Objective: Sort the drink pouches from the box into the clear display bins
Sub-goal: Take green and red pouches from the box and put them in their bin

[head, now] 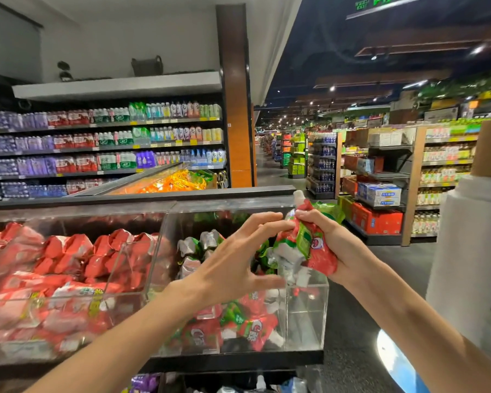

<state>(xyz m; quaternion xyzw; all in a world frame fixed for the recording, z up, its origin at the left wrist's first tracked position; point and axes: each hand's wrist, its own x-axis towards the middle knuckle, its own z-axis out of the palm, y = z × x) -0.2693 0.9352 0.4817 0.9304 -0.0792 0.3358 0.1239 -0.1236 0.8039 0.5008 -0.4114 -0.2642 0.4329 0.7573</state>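
Bundle of red-green drink pouches (306, 242) clenched in right hand (340, 241), held above right clear bin (306, 316). Left hand (233, 262) spread, nothing grasped, fingertips (275, 216) just beside bundle. Risk judged: lower pouch hangs below fingers, loosely caught; may be dropped outside bin wall if grip is shifted.

Black display shelf (233, 361): left clear bin (68, 217), red pouches (68, 251); right clear bin (306, 316) touching it, red-green pouches (253, 327).

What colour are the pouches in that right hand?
The pouches in the right hand are mostly red, with green and white; head view shows it.
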